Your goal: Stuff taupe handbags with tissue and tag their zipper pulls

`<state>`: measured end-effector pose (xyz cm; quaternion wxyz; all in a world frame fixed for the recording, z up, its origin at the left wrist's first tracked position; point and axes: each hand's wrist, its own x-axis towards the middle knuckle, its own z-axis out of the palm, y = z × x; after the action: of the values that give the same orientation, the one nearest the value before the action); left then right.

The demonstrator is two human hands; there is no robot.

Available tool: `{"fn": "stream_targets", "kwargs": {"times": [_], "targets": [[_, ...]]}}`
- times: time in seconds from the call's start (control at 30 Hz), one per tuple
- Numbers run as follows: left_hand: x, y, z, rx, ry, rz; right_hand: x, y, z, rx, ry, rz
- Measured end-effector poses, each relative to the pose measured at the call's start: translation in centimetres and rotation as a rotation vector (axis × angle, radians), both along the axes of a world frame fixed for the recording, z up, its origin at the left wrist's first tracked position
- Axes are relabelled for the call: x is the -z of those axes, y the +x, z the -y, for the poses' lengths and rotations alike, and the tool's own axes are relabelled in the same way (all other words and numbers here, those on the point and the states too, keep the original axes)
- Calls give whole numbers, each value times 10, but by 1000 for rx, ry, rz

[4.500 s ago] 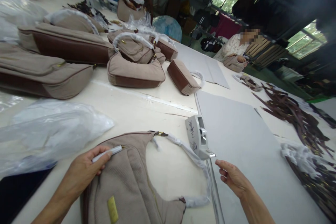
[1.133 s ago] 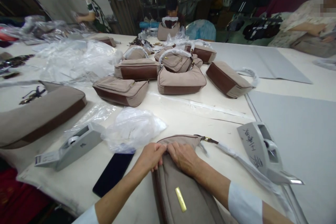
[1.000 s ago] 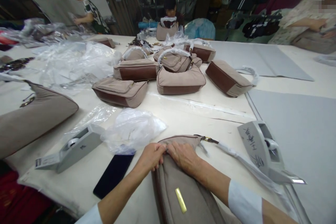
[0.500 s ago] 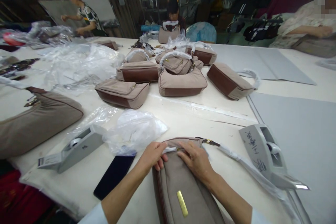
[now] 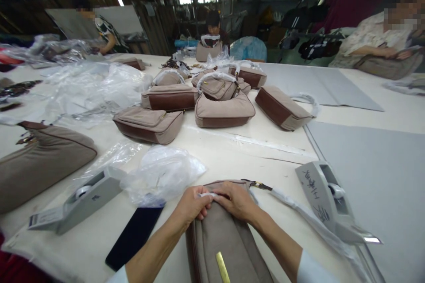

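A taupe handbag [image 5: 226, 247] with a gold plate [image 5: 222, 267] lies on the white table right in front of me. My left hand [image 5: 191, 205] and my right hand [image 5: 236, 200] meet at its top edge, fingers curled and pinching a small white wrapped piece [image 5: 206, 195] at the zipper. The bag's strap [image 5: 299, 216], wrapped in white film, trails off to the right towards a grey tape dispenser [image 5: 323, 201].
A second tape dispenser [image 5: 75, 201], a black phone [image 5: 134, 236] and crumpled clear plastic [image 5: 162, 172] lie to my left. Several more taupe bags [image 5: 222, 108] sit mid-table, one large bag [image 5: 40, 159] at far left. Grey sheets [image 5: 372, 168] cover the right. Other people work at the far edges.
Both hands have stayed at the bag's top edge, working the white wrapped piece; the right hand has drawn back close to the left. The view has shifted slightly.
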<state>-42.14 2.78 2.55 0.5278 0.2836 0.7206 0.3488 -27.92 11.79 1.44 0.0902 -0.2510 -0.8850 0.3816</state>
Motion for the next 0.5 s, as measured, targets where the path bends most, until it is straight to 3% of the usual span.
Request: {"fn": "stream_targets", "kwargs": {"times": [0.17,0.33,0.5], "targets": [[-1,-4,3,40,-11,-18,4,-7,-14,-80,-72,28],[3,-6,2,143,-27,-74,3,-9,-6,-91,-54,26],[-1,-1,5,169,162,-310,-4,-5,-2,-27,-29,34]]}}
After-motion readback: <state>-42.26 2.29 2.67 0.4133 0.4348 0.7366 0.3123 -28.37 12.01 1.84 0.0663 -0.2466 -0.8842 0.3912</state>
